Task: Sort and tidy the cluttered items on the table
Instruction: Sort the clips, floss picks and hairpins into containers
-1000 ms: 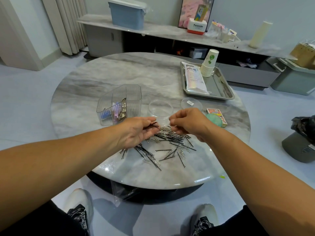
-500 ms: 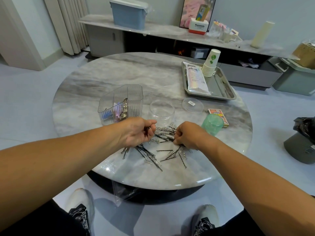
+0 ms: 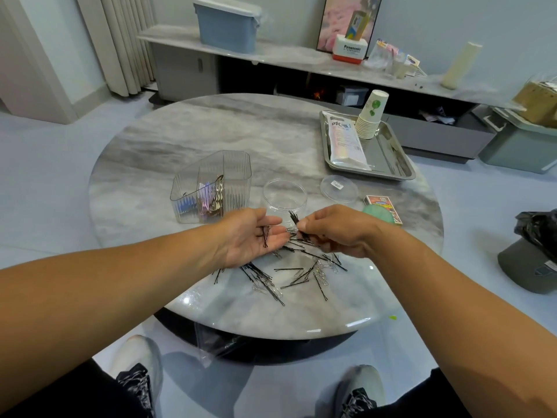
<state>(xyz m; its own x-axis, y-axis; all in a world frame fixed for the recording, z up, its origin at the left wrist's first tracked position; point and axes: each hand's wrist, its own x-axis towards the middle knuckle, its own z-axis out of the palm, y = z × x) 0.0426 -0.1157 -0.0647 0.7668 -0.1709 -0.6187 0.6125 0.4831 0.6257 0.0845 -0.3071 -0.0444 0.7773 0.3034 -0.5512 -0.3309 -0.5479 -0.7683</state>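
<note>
A loose pile of black bobby pins and silver paper clips (image 3: 301,273) lies on the near part of the round marble table (image 3: 187,140). My left hand (image 3: 247,239) is palm up over the pile, fingers apart, with a few black pins lying across the palm. My right hand (image 3: 334,230) pinches a small bunch of black pins next to the left fingertips. Just behind both hands stands a clear round jar (image 3: 284,197). A clear ribbed organizer (image 3: 211,185) with coloured clips in its compartments is at the left.
The jar's clear lid (image 3: 339,188) lies to the right, near a matchbox (image 3: 382,205) and a green round thing (image 3: 378,214). A metal tray (image 3: 391,164) at the back right holds stacked paper cups (image 3: 369,116) and a packet (image 3: 345,140). A plastic bag (image 3: 217,345) hangs below the table's front edge.
My left hand has turned from a closed grip to palm up. My right hand has lifted off the pile with a pinch of pins and moved toward the left fingertips.
</note>
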